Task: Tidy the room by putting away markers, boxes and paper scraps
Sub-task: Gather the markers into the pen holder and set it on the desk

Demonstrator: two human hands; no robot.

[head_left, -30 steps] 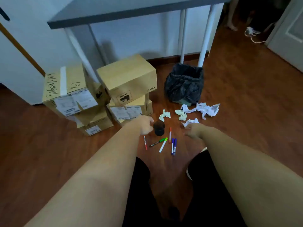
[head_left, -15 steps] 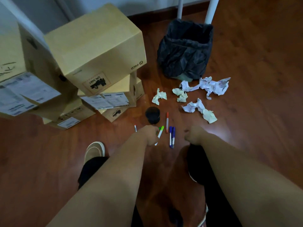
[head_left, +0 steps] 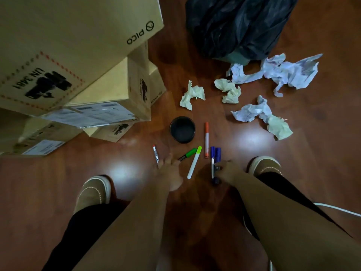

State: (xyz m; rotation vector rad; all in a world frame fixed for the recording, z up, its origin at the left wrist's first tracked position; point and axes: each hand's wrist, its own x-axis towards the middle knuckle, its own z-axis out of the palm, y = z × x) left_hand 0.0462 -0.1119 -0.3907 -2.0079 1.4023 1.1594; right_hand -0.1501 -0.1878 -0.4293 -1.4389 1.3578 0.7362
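Several markers lie on the wooden floor in front of a small black cup (head_left: 182, 129): a red one (head_left: 155, 154), a dark green one (head_left: 188, 153), a light green one (head_left: 194, 161), an orange one (head_left: 206, 139) and two blue ones (head_left: 215, 153) side by side. My left hand (head_left: 169, 174) is low over the floor, its fingers spread between the red and dark green markers. My right hand (head_left: 227, 171) pinches the lower ends of the blue markers. Crumpled paper scraps (head_left: 261, 114) (head_left: 192, 94) lie beyond the cup. Cardboard boxes (head_left: 74, 45) are stacked at the left.
A bin lined with a black bag (head_left: 238, 24) stands at the top right, with more crumpled paper (head_left: 289, 71) at its foot. My two tan shoes (head_left: 93, 190) (head_left: 263, 166) flank the markers. A white cable (head_left: 336, 209) runs along the floor at the right.
The view has dropped much closer to the floor. My right hand has moved left onto the blue markers. My left hand has opened over the floor beside the dark green marker.
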